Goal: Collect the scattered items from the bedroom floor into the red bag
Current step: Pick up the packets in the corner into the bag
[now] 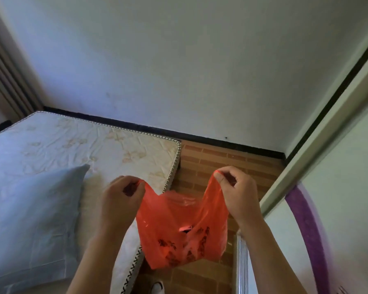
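Note:
A red plastic bag (179, 236) with dark printed marks hangs in front of me, over the strip of floor beside the mattress. My left hand (121, 198) pinches its left handle and my right hand (236, 194) pinches its right handle. The handles are pulled apart, so the bag's mouth is spread. Dark shapes show through the thin plastic low in the bag; I cannot tell print from contents. No loose items show on the visible floor.
A bare mattress (77, 149) with a blue pillow (30, 225) fills the left. Brown brick-pattern floor (212, 162) runs between it and a sliding wardrobe door (338, 198) on the right. A white shoe (157, 287) shows at the bottom. A white wall stands ahead.

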`<action>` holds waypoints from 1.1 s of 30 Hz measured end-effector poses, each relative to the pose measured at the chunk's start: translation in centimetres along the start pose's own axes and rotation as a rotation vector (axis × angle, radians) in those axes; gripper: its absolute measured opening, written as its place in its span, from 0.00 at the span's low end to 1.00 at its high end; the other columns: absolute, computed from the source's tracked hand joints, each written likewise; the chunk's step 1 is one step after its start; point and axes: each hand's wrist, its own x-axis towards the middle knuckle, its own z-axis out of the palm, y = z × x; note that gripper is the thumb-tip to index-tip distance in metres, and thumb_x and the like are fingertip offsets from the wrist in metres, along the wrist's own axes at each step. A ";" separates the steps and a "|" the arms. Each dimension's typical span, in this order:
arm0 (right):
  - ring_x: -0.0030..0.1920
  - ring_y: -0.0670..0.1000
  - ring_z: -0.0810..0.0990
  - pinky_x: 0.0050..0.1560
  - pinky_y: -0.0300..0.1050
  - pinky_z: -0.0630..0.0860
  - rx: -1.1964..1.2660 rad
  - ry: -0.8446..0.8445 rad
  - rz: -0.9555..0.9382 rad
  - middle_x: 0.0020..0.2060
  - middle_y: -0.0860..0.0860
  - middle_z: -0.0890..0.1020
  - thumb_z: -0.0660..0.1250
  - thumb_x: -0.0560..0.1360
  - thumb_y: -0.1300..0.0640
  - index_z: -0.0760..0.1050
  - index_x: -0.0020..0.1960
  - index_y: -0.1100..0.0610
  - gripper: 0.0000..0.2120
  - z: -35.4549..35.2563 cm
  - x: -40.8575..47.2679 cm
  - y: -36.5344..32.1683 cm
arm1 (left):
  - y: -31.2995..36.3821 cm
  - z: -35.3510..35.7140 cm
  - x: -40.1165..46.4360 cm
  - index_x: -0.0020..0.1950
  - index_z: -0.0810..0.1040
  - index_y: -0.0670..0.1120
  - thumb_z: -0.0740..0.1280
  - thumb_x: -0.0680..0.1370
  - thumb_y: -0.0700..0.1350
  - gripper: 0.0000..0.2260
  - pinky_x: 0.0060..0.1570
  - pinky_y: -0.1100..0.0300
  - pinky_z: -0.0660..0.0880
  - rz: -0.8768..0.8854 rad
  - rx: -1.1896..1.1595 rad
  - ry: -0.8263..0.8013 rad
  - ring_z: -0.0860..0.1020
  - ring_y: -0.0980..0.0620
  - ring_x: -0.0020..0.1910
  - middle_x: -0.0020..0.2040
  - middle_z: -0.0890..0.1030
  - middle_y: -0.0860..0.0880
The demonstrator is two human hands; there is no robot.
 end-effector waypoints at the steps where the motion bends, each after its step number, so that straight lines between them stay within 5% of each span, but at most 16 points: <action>1: 0.48 0.38 0.82 0.48 0.31 0.79 -0.009 0.019 0.025 0.44 0.38 0.83 0.70 0.81 0.52 0.83 0.54 0.49 0.05 0.0 1.0 0.5 | 0.0 1.0 1.4 0.43 0.86 0.49 0.76 0.74 0.38 0.06 0.43 0.49 0.81 0.005 -0.005 -0.016 0.82 0.54 0.39 0.38 0.83 0.56; 11: 0.47 0.37 0.81 0.49 0.31 0.78 -0.149 0.146 0.163 0.44 0.38 0.83 0.69 0.81 0.49 0.83 0.54 0.48 0.06 0.9 11.8 3.0 | 1.6 10.3 15.2 0.40 0.84 0.55 0.77 0.73 0.39 0.10 0.41 0.57 0.79 0.101 -0.143 -0.152 0.81 0.58 0.37 0.36 0.82 0.57; 20: 0.47 0.39 0.82 0.48 0.35 0.80 -0.191 0.209 0.259 0.44 0.38 0.83 0.69 0.81 0.47 0.82 0.53 0.46 0.05 0.4 20.2 8.0 | 2.5 21.0 24.0 0.43 0.85 0.51 0.75 0.74 0.44 0.02 0.43 0.50 0.81 0.144 -0.236 -0.266 0.82 0.54 0.38 0.37 0.83 0.55; 33: 0.42 0.38 0.81 0.41 0.28 0.75 -0.137 0.200 0.237 0.39 0.41 0.82 0.70 0.81 0.52 0.83 0.49 0.48 0.03 -0.8 40.7 17.8 | 8.4 35.2 39.1 0.39 0.84 0.52 0.76 0.74 0.39 0.08 0.42 0.50 0.80 0.143 -0.189 -0.226 0.81 0.56 0.37 0.34 0.83 0.56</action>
